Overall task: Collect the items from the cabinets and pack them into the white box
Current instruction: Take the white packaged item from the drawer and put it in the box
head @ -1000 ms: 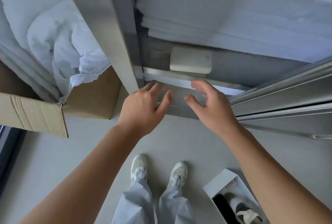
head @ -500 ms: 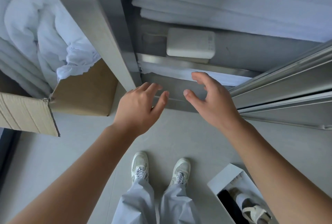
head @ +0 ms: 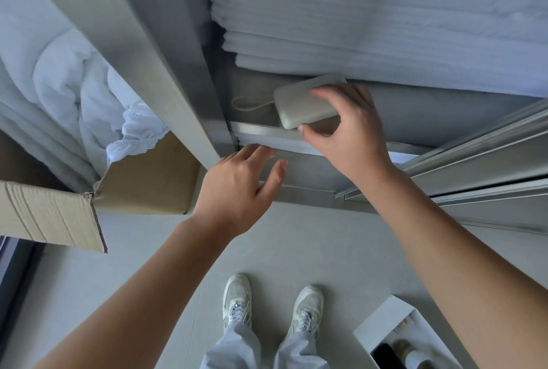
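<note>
Head view: right hand (head: 353,131) pinches the power bank (head: 299,105) at the shelf (head: 444,113) edge under towels (head: 370,28); left hand (head: 237,188), fingers spread, holds nothing, just below.

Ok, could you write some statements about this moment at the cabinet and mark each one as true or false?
1. The right hand grips the white power bank on the cabinet shelf. True.
2. The left hand holds a folded towel. False: its fingers are straight and it holds nothing.
3. The white box stands on the floor beside the person's shoes. True.
4. The white box is empty. False: a dark item and some light ones lie in it.
5. The cardboard box is taped shut. False: its flap is open, and white fabric shows above it.
</note>
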{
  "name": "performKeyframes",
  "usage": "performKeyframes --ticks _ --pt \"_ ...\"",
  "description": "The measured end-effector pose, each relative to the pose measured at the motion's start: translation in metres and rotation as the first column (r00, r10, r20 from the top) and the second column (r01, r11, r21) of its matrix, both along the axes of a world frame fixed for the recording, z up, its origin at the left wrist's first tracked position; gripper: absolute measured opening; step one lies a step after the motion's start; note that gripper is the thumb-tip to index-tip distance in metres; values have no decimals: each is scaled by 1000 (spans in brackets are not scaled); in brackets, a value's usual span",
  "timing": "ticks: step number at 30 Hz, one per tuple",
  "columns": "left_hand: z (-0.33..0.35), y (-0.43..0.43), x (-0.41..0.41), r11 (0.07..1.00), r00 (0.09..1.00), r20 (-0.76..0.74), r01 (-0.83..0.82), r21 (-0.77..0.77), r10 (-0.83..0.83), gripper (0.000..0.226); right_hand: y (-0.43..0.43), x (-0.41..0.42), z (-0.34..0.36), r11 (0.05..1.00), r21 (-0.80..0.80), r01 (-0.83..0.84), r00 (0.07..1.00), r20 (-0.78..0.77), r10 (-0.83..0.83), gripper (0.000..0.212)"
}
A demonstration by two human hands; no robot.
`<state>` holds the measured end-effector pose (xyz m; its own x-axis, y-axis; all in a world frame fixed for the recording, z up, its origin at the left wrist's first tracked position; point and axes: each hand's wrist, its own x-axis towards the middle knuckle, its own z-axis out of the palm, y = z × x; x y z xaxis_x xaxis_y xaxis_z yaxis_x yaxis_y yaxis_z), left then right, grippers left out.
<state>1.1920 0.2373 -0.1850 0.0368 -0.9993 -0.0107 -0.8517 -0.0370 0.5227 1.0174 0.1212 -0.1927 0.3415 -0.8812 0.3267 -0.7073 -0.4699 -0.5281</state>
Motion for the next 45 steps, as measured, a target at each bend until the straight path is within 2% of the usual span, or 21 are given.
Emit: performKeyframes --ticks 4,7,13,18,24,29,35,45 --pt "0 -3 1 1000 1000 -6 0 -6 -1 50 -17 -1 0 995 94 -42 988 -145 55 59" --pt "2 -6 2 1000 999 -29 -23 -18 23 50 -15 -1 -2 994 94 -52 980 -186 69 65" --pt "2 -6 2 1000 1000 -25 -17 -20 17 47 -12 -6 -6 999 38 16 979 -202 -8 61" --pt "1 -7 2 1000 999 -47 -19 -12 19 48 -17 -8 -9 997 78 -16 989 -147 27 61" --pt "-2 -4 -6 999 999 -37 37 0 -37 50 -20 -10 -9 997 79 23 986 -169 -9 68" --pt "-3 0 -10 999 999 -44 28 20 -27 54 -12 -6 -12 995 100 29 974 -226 -6 84" --pt "-3 4 -6 1000 999 -43 14 -4 -14 51 2 -4 -13 997 14 81 980 -185 -77 65" --pt "11 24 -2 999 999 -4 33 -3 -33 49 55 -28 -3 979 172 109 991 59 -120 51"
